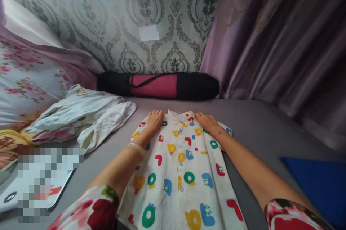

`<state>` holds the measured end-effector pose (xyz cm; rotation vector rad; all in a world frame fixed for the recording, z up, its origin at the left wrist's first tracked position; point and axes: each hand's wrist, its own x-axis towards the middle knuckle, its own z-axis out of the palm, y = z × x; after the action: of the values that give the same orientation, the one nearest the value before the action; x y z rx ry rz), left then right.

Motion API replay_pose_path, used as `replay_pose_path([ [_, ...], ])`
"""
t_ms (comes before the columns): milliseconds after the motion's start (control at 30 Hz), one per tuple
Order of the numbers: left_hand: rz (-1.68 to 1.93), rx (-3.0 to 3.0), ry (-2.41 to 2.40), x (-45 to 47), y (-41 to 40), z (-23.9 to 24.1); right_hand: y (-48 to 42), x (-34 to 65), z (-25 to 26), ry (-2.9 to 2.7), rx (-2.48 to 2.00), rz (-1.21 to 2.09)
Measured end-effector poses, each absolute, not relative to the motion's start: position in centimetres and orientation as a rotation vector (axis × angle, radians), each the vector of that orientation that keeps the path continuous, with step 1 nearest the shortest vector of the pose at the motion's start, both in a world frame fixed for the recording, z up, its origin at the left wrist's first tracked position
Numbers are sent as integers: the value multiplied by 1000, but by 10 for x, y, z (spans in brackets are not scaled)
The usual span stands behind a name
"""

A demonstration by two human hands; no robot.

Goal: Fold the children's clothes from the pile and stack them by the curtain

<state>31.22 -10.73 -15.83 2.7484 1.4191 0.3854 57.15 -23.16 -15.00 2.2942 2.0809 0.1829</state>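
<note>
Matt cotton-like shirt [180,172] w/ printed shapes; smooth grey sheet [259,125].

On the grey bed [259,129] a patterned shirt [181,172] is spread; crumpled clothes [81,115] are heaped at ten o'clock.

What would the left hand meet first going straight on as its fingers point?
Probably the black and pink roll by the wall. The left hand lies flat on the patterned shirt, fingers toward it, only grey surface between; depth is unclear.
</note>
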Motion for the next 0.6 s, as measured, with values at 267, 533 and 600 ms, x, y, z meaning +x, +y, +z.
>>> replay_pose_path([
  [267,236,2421,1345,326,-78,-145,-202,583,-142,2170,2555,-462],
  [533,399,2250,1180,332,-70,-153,-192,578,-143,2199,2566,-588],
  [600,447,2253,1149,331,-71,-156,-193,577,-144,2195,2578,-584],
])
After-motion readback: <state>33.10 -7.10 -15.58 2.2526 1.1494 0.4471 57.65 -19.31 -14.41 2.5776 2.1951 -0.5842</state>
